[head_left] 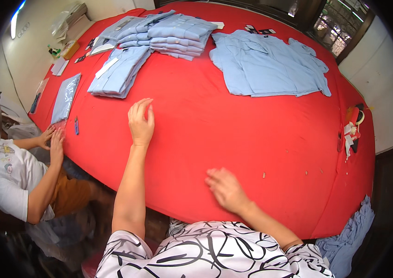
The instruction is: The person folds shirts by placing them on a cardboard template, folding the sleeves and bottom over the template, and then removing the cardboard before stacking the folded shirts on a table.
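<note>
Both hands are empty. Left hand (141,121) lies flat on the red tablecloth (215,125), palm down, fingers together and pointing up the table, thumb slightly out, nothing pinched. Right hand (225,187) is also palm down on the cloth near the front edge, fingers spread loosely toward the left; it looks motion-blurred, so exact finger contact is hard to call, but no object is in it.

Nearest goods: the stack of folded light-blue shirts (118,73) sits just beyond the left hand, apart from the fingertips. A bigger pile of folded blue shirts (168,30) is farther back; flat unfolded blue shirts (270,65) lie well apart, up-right of the right hand.

Risks, as I judge them: flat palms pressing on a loose cloth could drag it and wrinkle it, and that would shift the near stack, whose lower edge already looks uneven. A reach to the flat shirts from here is long, so leaning could pull the cloth with the forearm. Small bits by the right edge (351,129), tape-like roll and tags, sit near the drop-off and could slide off if the cloth moves.

Pose: left forearm extended straight forward, elbow low at table edge; right forearm comes in from lower right, wrist bent leftward.

A second person's hands (53,139) rest at the left table edge by a bagged shirt (65,97).
</note>
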Motion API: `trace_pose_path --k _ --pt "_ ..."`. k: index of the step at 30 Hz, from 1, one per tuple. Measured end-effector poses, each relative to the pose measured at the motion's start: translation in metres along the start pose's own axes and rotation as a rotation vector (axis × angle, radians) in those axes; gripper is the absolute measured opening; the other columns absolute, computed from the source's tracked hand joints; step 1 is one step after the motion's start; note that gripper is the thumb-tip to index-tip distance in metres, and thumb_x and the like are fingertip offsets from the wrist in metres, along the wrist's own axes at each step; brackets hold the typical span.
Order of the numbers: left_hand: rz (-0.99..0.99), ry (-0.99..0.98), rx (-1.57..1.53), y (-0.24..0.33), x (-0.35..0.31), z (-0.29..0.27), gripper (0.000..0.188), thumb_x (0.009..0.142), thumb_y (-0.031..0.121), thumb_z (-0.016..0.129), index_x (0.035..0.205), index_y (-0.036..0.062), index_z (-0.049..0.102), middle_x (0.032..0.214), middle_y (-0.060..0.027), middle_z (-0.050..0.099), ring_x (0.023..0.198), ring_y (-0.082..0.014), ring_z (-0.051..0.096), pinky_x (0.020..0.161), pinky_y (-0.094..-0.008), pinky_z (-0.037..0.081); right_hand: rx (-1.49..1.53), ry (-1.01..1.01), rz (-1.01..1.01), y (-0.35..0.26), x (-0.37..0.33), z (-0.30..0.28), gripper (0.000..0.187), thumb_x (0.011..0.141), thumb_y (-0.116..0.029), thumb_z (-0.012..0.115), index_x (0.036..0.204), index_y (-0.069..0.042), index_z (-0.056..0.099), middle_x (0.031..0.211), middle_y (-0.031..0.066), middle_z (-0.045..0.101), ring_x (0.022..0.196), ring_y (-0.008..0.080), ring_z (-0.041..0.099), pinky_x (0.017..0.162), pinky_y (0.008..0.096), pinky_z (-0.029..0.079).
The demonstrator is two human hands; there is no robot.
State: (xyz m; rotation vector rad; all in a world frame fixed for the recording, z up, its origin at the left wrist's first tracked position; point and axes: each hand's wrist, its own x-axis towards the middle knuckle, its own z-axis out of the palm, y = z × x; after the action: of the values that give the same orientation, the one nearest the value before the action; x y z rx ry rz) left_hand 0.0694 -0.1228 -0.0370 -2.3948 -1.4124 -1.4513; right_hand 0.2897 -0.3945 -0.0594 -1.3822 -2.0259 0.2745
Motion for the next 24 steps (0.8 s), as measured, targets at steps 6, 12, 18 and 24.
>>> trace_pose_path --k 6,12,18,24 --pt "-0.052 -0.048 0.0 -0.018 -0.045 -0.04 0.02 0.089 0.005 0.062 0.109 0.0057 0.068 0.114 -0.0101 0.066 0.11 -0.0294 0.06 0.097 -0.0413 0.045 -0.075 -0.04 0.07 -0.016 0.004 0.017 0.031 0.083 -0.004 0.064 0.113 -0.002 0.068 0.128 0.0102 0.064 0.124 0.0283 0.057 0.11 0.0462 0.042" --pt "-0.203 -0.23 0.104 -0.036 -0.086 -0.049 0.021 0.09 0.014 0.066 0.11 0.0077 0.068 0.128 -0.0103 0.058 0.121 -0.0292 0.053 0.104 -0.0435 0.042 -0.103 -0.025 0.129 -0.024 0.009 0.018 0.032 0.081 -0.001 0.063 0.113 -0.003 0.068 0.126 0.0102 0.064 0.122 0.0284 0.058 0.107 0.0448 0.045" --pt "-0.844 -0.056 -0.775 -0.056 -0.049 -0.035 0.046 0.099 0.023 0.061 0.138 0.0007 0.051 0.139 -0.0184 0.052 0.133 -0.0287 0.046 0.112 -0.0429 0.036 -0.213 0.055 0.238 -0.032 0.015 0.029 0.032 0.08 0.0 0.064 0.112 -0.003 0.068 0.126 0.0114 0.064 0.121 0.0298 0.058 0.103 0.0437 0.046" --pt "-1.278 0.319 -1.238 -0.194 0.071 -0.009 0.104 0.088 0.059 0.067 0.153 -0.0051 0.016 0.156 -0.025 0.027 0.143 -0.0394 0.034 0.116 -0.0482 0.032 -0.294 0.042 0.257 -0.039 0.02 0.031 0.033 0.081 -0.002 0.067 0.113 -0.002 0.066 0.13 0.0133 0.061 0.124 0.0322 0.056 0.104 0.0433 0.045"
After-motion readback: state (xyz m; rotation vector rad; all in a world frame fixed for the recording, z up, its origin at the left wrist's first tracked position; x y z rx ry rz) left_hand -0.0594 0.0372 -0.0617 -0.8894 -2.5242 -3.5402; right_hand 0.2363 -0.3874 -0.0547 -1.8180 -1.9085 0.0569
